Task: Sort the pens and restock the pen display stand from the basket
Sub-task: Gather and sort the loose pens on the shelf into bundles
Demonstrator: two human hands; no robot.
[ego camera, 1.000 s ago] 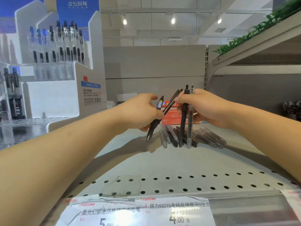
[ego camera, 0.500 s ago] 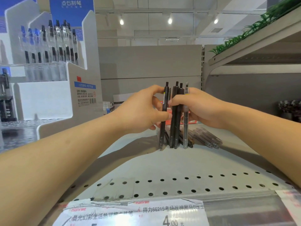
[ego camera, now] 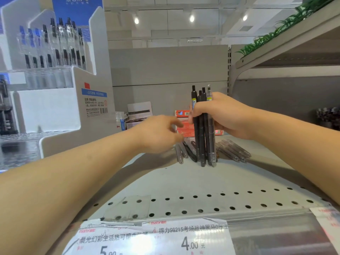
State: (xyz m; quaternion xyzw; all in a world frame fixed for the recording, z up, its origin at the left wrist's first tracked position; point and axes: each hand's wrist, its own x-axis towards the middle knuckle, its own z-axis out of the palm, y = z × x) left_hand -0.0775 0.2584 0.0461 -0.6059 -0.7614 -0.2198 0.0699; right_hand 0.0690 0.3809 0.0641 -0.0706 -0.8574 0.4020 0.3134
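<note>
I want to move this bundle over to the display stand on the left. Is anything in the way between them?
Only the left hand, which hovers open just left of the pens gripped upright in the right hand. Beyond it, the way to the stand looks open; small boxes sit further back.

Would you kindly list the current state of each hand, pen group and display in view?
Right hand: grips a pen bundle.
Pen bundle: upright, tips on the shelf.
Left hand: holds nothing, fingers loosely curled.
Loose pens: lying flat on the shelf.
Display stand: upper tier stocked with upright pens.
</note>
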